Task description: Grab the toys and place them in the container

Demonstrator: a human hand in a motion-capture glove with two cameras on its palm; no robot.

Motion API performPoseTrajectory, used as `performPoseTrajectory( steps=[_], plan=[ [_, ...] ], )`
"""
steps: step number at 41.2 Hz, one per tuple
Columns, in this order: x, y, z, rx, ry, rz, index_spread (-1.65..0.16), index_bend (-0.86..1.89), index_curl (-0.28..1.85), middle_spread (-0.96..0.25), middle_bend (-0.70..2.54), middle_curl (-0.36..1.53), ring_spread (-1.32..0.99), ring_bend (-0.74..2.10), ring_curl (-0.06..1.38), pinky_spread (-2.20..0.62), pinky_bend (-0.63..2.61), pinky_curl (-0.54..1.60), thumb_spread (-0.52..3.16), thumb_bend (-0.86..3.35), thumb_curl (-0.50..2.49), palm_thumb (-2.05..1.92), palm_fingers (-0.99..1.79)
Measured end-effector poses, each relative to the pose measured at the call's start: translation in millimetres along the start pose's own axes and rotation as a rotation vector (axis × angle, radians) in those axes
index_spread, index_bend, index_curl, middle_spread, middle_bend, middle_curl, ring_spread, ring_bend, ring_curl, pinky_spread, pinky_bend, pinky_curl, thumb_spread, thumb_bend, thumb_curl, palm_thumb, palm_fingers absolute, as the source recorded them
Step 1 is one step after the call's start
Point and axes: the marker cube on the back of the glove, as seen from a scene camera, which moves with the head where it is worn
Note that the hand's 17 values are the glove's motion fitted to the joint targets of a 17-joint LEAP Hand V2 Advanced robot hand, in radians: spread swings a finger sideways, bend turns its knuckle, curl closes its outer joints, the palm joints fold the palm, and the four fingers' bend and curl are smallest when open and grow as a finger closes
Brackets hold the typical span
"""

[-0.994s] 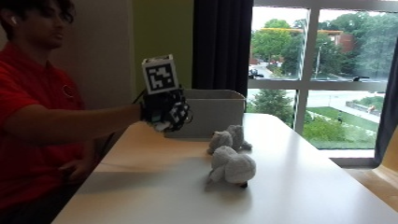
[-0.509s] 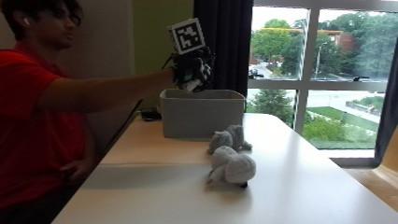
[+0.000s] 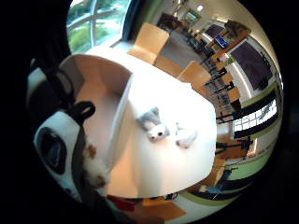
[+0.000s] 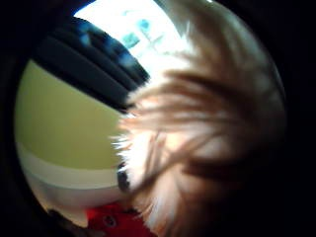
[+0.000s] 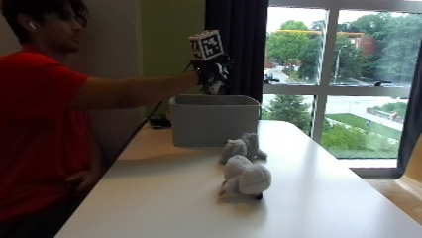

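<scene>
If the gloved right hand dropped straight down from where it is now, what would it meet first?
Most likely the open top of the gray container: the right hand, gripping a furry toy, hangs above it. Exact depth is uncertain, so it could clip the rim.

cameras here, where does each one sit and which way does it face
Outside view: beside the table, facing the windows; shows the person, their gloved right hand above the container.
Little finger palm view: on that hand, looking down into the container; glove straps at its edge.
Thumb palm view: filled by a furry toy.
Shared: two plush toys on the table.
</scene>
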Motion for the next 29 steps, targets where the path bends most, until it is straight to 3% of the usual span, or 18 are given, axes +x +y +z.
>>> performPoseTrajectory(
  steps=[7, 12, 15, 20, 29],
  plan=[
    [-19.9, -4.2, 11.9, 0.003, -0.023, -0.041, -0.41, 0.17, 0.82, -0.37, 0.77, 0.54, -0.36, 1.14, 0.45, -0.43, 0.91, 0.40, 0.72, -0.03, 0.83, 0.27, 0.97],
    [-21.1, 1.7, 19.3, -0.130, -0.047, -0.040, -0.41, 0.18, 0.81, -0.37, 0.72, 0.52, -0.36, 1.02, 0.41, -0.38, 0.92, 0.40, 0.87, -0.09, 0.76, 0.08, 0.85],
    [-19.7, 7.1, 21.7, -0.197, -0.047, -0.045, -0.41, 0.21, 0.81, -0.35, 0.63, 0.50, -0.35, 0.95, 0.39, -0.34, 0.94, 0.41, 0.94, -0.10, 0.71, -0.05, 0.69],
    [-13.0, 16.7, 17.1, -0.193, -0.051, -0.044, -0.40, 0.19, 0.81, -0.25, 0.44, 0.45, -0.25, 0.73, 0.35, -0.17, 0.98, 0.45, 0.96, -0.14, 0.58, -0.17, 0.12],
    [41.4, 52.8, 2.1, -0.196, -0.019, 0.027, -0.42, 0.20, 0.72, -0.18, 0.41, 0.41, -0.14, 0.53, 0.23, -0.02, 0.95, 0.38, 0.95, -0.13, 0.43, -0.17, 0.10]
  ],
)
